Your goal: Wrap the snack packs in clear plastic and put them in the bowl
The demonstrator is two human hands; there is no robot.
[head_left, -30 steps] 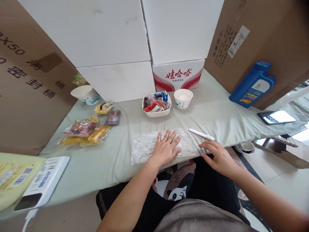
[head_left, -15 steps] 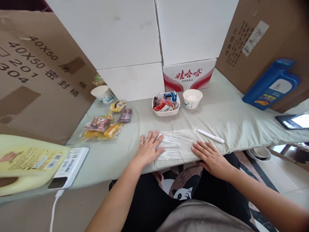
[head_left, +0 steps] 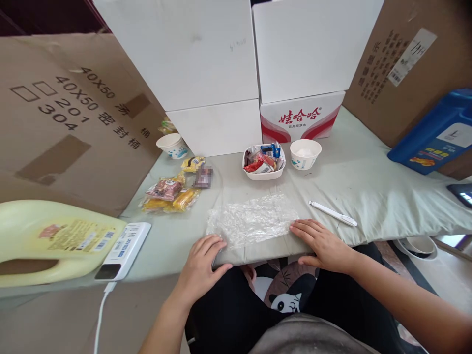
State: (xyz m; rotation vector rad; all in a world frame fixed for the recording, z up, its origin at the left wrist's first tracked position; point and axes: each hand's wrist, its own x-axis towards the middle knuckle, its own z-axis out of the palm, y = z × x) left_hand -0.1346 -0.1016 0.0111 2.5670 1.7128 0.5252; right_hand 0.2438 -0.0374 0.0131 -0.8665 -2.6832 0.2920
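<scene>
We see crinkled plastic wrap [head_left: 253, 220] lying flat near the front edge of the tabletop [head_left: 354, 182]. Our left hand [head_left: 202, 263] rests open at that edge, fingers loosely curled, just beside the wrap's left end, perhaps touching it. Our right hand [head_left: 322, 243] lies open, fingertips at its right end. A white pen [head_left: 333, 213] sits nearby.

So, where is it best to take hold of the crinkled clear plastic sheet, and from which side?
Probably at its near right corner, coming from the table's front edge. The plastic sheet lies flat and crumpled on the cloth, so a pinch at an edge suits it better than a grasp from above. The right hand already touches that end; the left hand rests by the near left corner.
</scene>
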